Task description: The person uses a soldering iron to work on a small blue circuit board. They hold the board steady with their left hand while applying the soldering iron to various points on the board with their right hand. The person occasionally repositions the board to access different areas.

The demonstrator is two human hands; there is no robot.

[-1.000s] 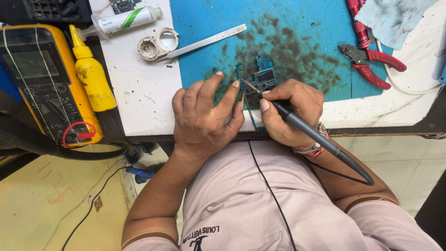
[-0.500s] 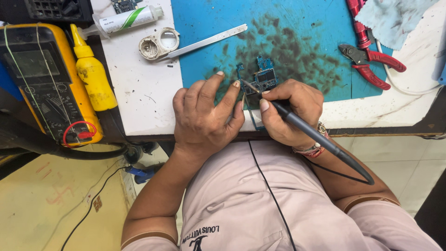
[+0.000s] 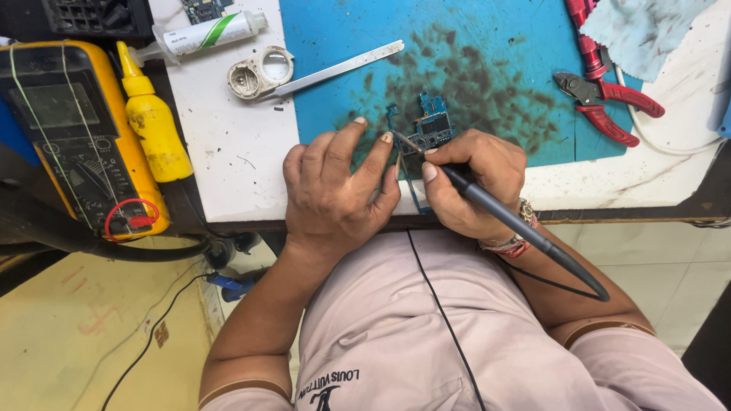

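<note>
White bench (image 3: 228,167), stained blue mat (image 3: 487,68) — right hand (image 3: 476,183) grips soldering iron (image 3: 518,224), left hand (image 3: 335,190) steadies circuit board (image 3: 434,129).

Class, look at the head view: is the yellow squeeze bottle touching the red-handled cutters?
Apart. The head view shows the yellow squeeze bottle at the bench's left edge and the red-handled cutters far right, the blue mat between them.
</note>
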